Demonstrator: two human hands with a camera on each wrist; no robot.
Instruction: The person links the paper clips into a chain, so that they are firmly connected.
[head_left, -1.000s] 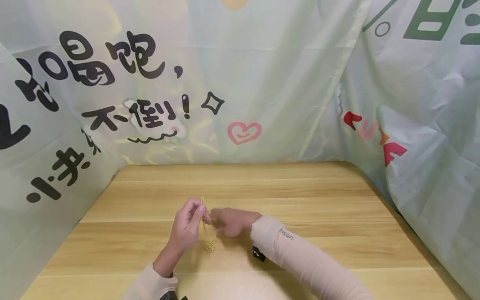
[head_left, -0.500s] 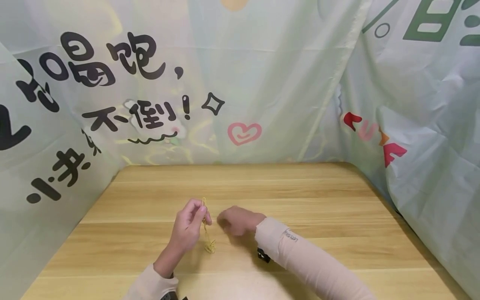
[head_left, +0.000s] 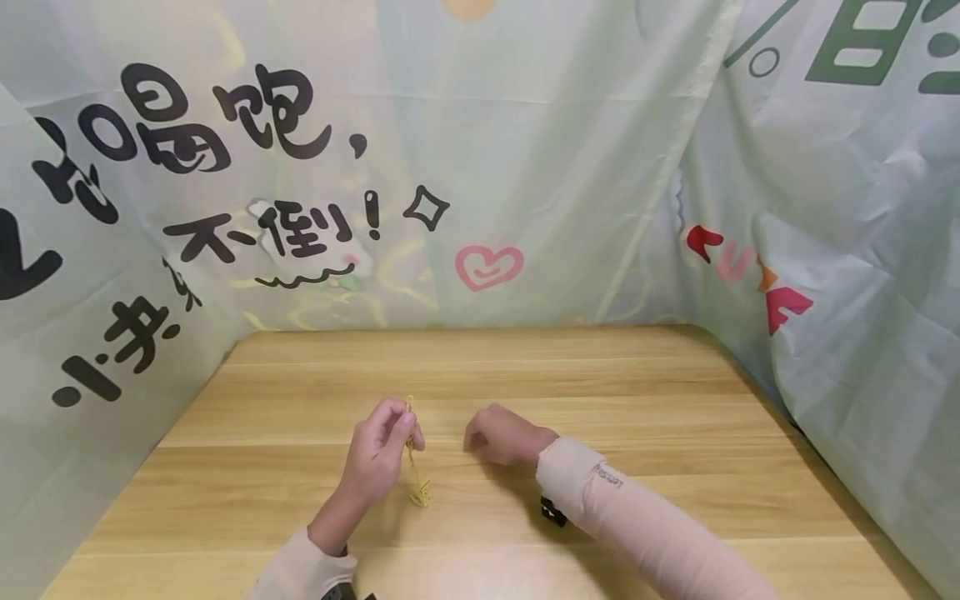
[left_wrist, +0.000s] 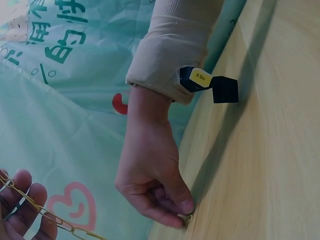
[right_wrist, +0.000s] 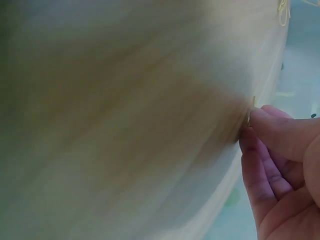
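In the head view my left hand [head_left: 372,454] pinches a chain of gold paper clips [head_left: 412,462] between thumb and fingers. One end of it stands up above the fingertips, and the rest hangs down to a small bunched tangle. The left wrist view shows the linked paper clips [left_wrist: 45,212] running across the curled fingers. To the right of the chain, my right hand [head_left: 504,435] is low over the table, thumb and index finger together. Between those fingertips is a small gold paper clip [left_wrist: 187,218], mostly hidden by them; its tip [right_wrist: 253,101] sticks out in the right wrist view.
The wooden table [head_left: 600,375] stretches out around both hands. Printed pale green cloth [head_left: 562,208] hangs behind it and along both sides. A dark wrist device [head_left: 553,511] shows under the right sleeve.
My right hand has moved right, away from the chain, and its spread fingers have come together in a pinch. My left hand and the hanging chain have barely moved.
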